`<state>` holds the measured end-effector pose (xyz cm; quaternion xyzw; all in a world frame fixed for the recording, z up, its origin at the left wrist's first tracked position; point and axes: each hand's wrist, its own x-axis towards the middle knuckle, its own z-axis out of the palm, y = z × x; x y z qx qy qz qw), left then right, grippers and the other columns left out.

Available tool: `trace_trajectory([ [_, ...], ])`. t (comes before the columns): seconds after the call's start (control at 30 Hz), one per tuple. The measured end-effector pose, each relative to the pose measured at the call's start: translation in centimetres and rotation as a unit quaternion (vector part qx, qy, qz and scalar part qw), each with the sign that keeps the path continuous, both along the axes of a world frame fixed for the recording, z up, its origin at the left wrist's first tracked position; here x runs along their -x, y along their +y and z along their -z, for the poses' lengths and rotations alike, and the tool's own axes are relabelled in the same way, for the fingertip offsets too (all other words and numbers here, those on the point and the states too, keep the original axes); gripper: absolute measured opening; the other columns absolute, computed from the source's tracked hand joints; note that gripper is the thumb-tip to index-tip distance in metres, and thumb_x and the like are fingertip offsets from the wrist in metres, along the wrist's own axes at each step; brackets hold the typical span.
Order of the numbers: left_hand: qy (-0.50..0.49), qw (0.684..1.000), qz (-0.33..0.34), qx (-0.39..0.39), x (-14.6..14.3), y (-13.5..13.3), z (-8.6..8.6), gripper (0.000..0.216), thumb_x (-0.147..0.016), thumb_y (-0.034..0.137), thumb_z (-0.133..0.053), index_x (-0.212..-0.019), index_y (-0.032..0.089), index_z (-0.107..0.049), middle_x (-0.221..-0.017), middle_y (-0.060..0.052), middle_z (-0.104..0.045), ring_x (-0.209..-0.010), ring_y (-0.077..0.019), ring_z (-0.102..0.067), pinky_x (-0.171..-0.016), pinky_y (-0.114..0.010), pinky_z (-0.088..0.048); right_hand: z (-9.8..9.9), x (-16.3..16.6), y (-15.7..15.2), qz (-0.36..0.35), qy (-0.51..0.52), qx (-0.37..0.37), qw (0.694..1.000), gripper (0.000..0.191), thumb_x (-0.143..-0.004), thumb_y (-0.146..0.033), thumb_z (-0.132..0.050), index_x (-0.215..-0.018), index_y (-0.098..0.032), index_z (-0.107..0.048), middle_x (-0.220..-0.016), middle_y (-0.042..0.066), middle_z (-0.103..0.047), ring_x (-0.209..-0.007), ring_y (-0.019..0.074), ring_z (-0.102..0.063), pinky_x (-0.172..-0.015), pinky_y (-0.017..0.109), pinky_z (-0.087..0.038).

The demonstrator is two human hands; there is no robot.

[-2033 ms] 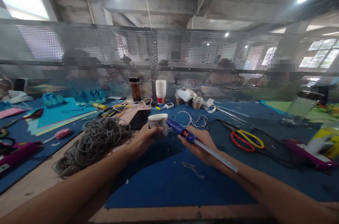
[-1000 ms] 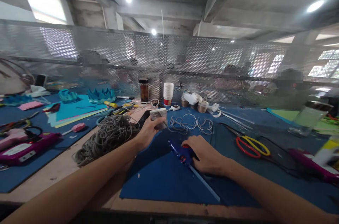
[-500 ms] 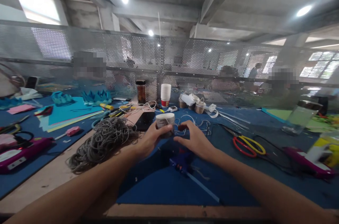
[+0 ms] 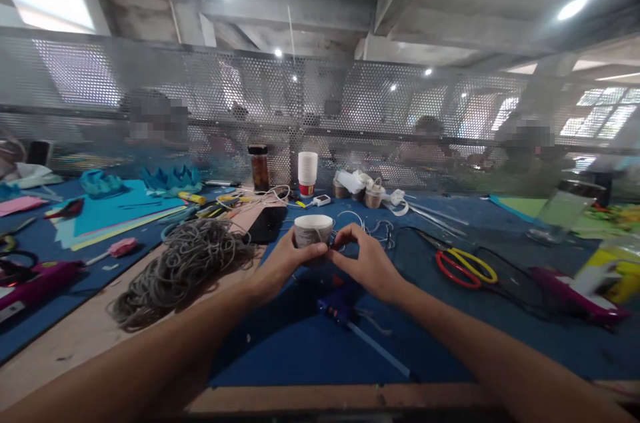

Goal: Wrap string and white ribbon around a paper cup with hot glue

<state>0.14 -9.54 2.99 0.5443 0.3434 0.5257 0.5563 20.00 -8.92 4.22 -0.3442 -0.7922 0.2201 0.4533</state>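
My left hand is wrapped round a small paper cup partly bound with grey string, held upright above the blue mat. My right hand sits just right of the cup, thumb and forefinger pinched against its side, seemingly on the string; what they pinch is too small to name. A blue glue gun with a clear glue stick lies on the mat below both hands.
A heap of grey string lies to the left. Red-and-yellow scissors lie right, a purple glue gun beyond. Stacked paper cups, a brown jar and coloured paper sit near a perforated metal screen; people sit behind it.
My right hand laid the blue glue gun down on the mat, then rose to the cup and pinched at its side. My left hand kept hold of the cup.
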Motion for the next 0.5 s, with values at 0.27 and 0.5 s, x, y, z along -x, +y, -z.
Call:
trace_trajectory([
  [0.27, 0.018, 1.000, -0.010, -0.009, -0.25, -0.20, -0.03, 0.060, -0.070, 0.038, -0.090, -0.120, 0.016, -0.065, -0.115, -0.012, -0.072, -0.109, -0.0296, -0.066, -0.095, -0.041, -0.049, 0.19, 0.25, -0.25, -0.022, 0.003, -0.014, 1.000, 0.009, -0.084, -0.015, -0.067, -0.086, -0.021, -0.061, -0.088, 0.000, -0.067, -0.085, 0.0179, -0.064, -0.081, 0.030, -0.048],
  [0.5, 0.042, 0.999, -0.027, -0.013, 0.15, 0.50, 0.62, 0.060, -0.073, 0.038, -0.089, -0.125, 0.018, -0.066, -0.118, -0.011, -0.072, -0.106, -0.0264, -0.066, -0.092, -0.037, -0.049, 0.22, -0.39, 0.16, 0.001, 0.062, 0.029, 0.998, 0.010, -0.087, -0.022, -0.067, -0.096, -0.021, -0.062, -0.089, 0.000, -0.069, -0.085, 0.0178, -0.066, -0.082, 0.031, -0.051],
])
